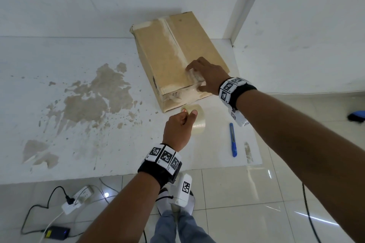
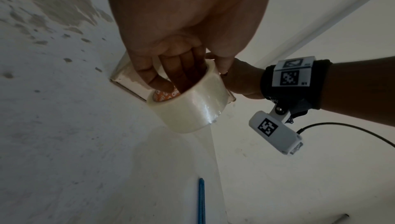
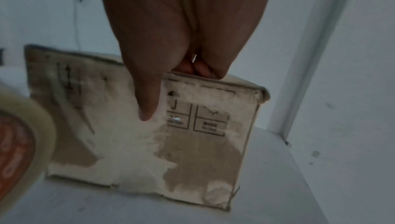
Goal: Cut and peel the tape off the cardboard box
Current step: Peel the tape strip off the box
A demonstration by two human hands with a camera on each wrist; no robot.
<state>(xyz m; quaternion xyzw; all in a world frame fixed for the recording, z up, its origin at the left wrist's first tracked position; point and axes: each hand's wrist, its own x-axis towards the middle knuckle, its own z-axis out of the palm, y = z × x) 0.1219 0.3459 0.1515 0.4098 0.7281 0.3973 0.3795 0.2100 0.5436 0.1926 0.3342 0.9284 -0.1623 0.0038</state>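
Note:
A worn cardboard box (image 1: 167, 51) lies on the white table, with an old tape seam running along its top. My right hand (image 1: 205, 77) lies over the box's near top edge, fingers on crumpled clear tape (image 1: 192, 77). Its thumb (image 3: 147, 95) presses down on the front face of the box (image 3: 192, 160). In front of the box, my left hand (image 1: 177, 126) grips a roll of clear tape (image 1: 198, 122); its fingers (image 2: 171, 75) are hooked inside the core of the roll (image 2: 192, 109). A blue utility knife (image 1: 233, 140) lies on the table right of the roll.
The table (image 1: 79, 154) has a large brown patch of peeled surface (image 1: 94, 94) on the left. A wall stands right behind the box. A power strip (image 1: 79, 199), cables and an adapter (image 1: 57, 233) lie on the tiled floor below the table's near edge.

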